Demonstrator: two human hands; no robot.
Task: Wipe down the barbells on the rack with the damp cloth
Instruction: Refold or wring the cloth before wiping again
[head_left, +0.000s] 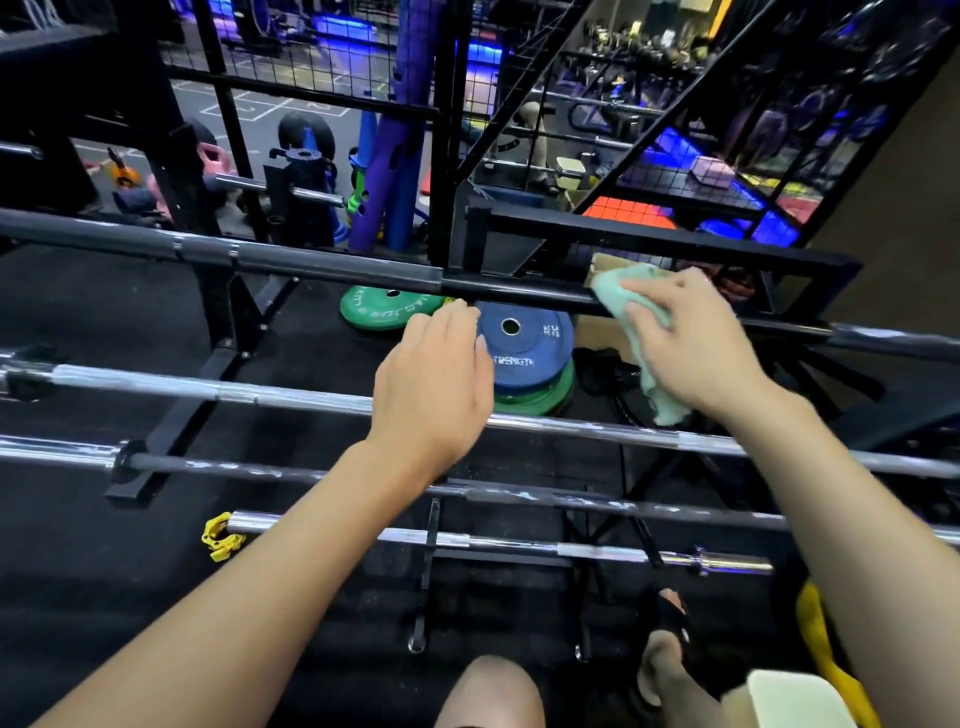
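Note:
Several barbells lie across a low black rack (431, 561). The farthest is a dark barbell (322, 267). My right hand (691, 343) grips a pale green cloth (631, 306) and presses it onto the right part of that dark bar; the cloth's tail hangs down below the hand. My left hand (436, 379) hovers over the silver barbell (208, 387) with fingers loosely curled, holding nothing. Nearer to me lie a scuffed dark barbell (291, 470) and a short chrome barbell (498, 543).
Blue weight plates (535, 343) and green weight plates (384, 309) lie on the black floor behind the rack. A yellow collar clip (221, 538) sits at the chrome bar's left end. Black rack frames and mesh fencing stand beyond. My knee and sandalled foot (667, 644) are below.

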